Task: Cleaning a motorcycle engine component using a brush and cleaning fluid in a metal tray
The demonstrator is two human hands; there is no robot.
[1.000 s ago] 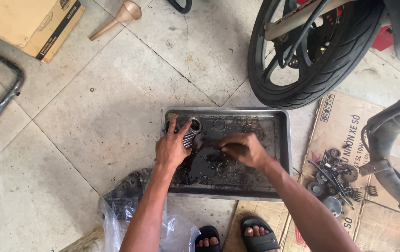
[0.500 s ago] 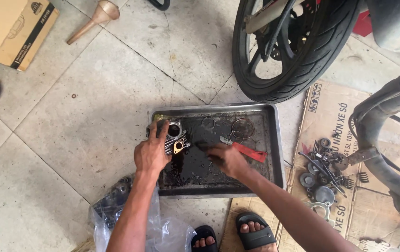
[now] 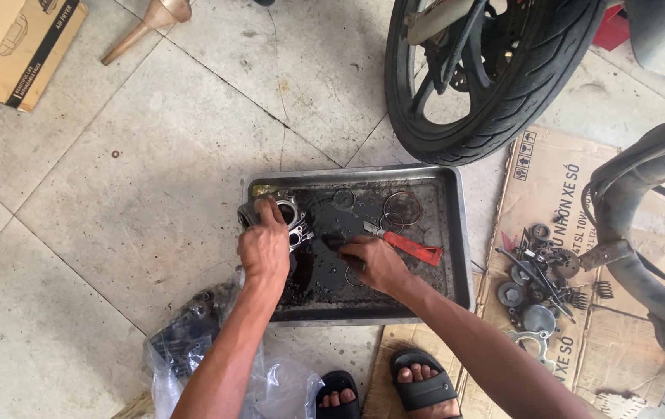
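A metal tray with dark oily liquid lies on the tiled floor. My left hand grips a finned metal engine cylinder at the tray's left end. My right hand rests in the tray's middle, fingers curled on a small dark part that I cannot make out. A red-handled knife lies just to its right in the tray. Thin metal rings lie in the oil at the back of the tray.
A motorcycle wheel stands behind the tray. Flattened cardboard at right carries several small engine parts. A clear plastic bag with dark parts sits at front left. A funnel and a cardboard box lie far left. My sandalled feet are below.
My left hand has shifted the cylinder toward the tray's left edge. My right hand let go of the red-handled knife and dropped to the tray's middle. The camera view drifted.
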